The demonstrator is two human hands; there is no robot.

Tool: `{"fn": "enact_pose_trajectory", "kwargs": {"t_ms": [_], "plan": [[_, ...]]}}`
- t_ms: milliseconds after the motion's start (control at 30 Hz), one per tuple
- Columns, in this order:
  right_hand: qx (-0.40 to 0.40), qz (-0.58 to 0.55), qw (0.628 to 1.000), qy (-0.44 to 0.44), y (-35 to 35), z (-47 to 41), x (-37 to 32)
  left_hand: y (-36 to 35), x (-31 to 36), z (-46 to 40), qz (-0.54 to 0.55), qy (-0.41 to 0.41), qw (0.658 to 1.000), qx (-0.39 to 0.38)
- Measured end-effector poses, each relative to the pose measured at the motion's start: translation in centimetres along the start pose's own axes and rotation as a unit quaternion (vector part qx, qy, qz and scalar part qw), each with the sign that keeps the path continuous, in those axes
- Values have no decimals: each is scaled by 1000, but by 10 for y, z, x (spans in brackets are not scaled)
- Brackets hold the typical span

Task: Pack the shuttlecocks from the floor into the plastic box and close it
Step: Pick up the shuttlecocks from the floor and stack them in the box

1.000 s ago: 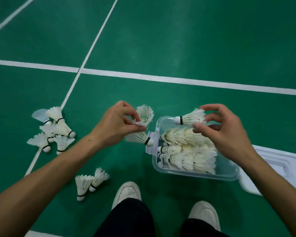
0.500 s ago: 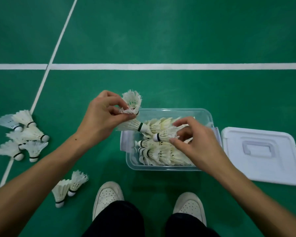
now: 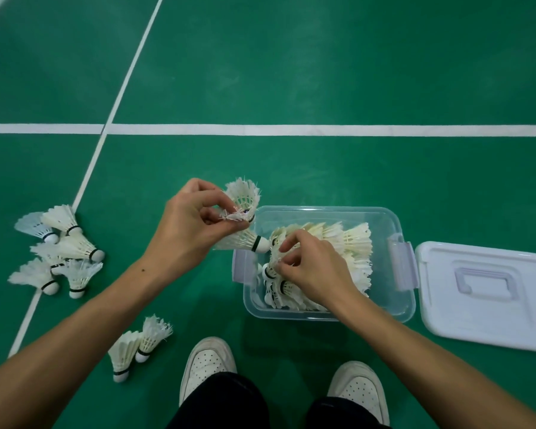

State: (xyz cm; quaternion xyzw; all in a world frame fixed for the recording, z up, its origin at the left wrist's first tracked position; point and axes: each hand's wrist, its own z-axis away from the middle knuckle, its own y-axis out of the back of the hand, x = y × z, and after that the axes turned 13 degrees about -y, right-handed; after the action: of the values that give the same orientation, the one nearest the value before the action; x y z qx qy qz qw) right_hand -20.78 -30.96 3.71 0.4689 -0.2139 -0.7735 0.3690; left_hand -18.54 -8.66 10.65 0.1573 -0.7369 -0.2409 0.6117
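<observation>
Lower now, the right hand [image 3: 314, 270] pinches a shuttlecock [image 3: 274, 267] inside the box [image 3: 399, 308]; the left hand [image 3: 189, 230] grips two shuttlecocks [image 3: 243, 199] beside its rim.

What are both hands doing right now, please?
Left hand: grips shuttlecocks beside the box.
Right hand: pinches a shuttlecock inside the box.
</observation>
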Motion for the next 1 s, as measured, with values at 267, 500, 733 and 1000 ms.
{"fn": "enact_pose_trajectory", "kwargs": {"t_ms": [267,500,733,1000], "plan": [[-36,-82,996,-18,5,-1,8,4,-4,6,-39,-20,997,-61],[-17,-202,979,0,40,16,17,1,1,-2,-91,-72,982,-151],[41,-226,966,119,68,30,0,-22,17,-25,-131,-144,954,-227],[76,-167,973,137,57,20,17,-34,27,-36,-117,-149,948,-255]]}}
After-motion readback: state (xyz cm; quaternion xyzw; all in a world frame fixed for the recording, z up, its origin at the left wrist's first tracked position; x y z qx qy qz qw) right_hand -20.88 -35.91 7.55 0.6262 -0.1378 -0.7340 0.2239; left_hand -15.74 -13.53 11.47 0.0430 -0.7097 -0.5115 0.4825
